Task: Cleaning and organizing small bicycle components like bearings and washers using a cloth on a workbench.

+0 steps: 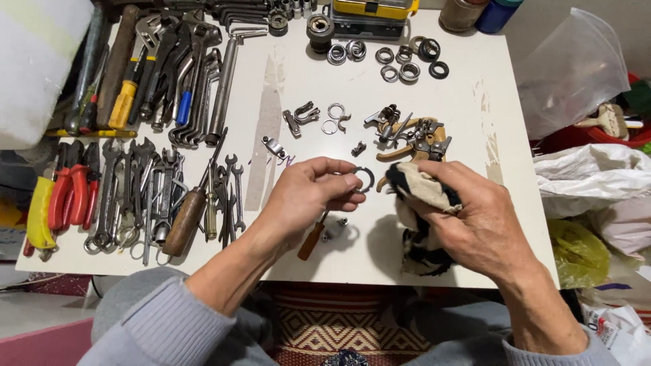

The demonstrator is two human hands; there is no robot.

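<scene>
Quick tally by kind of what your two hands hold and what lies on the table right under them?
Ring, pinched in the left hand: metal ring - 1
Rag, bunched in the right hand: dark and cream cloth - 1
Screwdriver under the left hand: brown-handled screwdriver - 1
Total: 3

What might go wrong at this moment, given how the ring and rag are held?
1. The left hand pinches the small dark ring only at its edge; rubbing with the rag in the right hand may flick it loose.
2. A dropped ring might get lost among the small parts below.
</scene>
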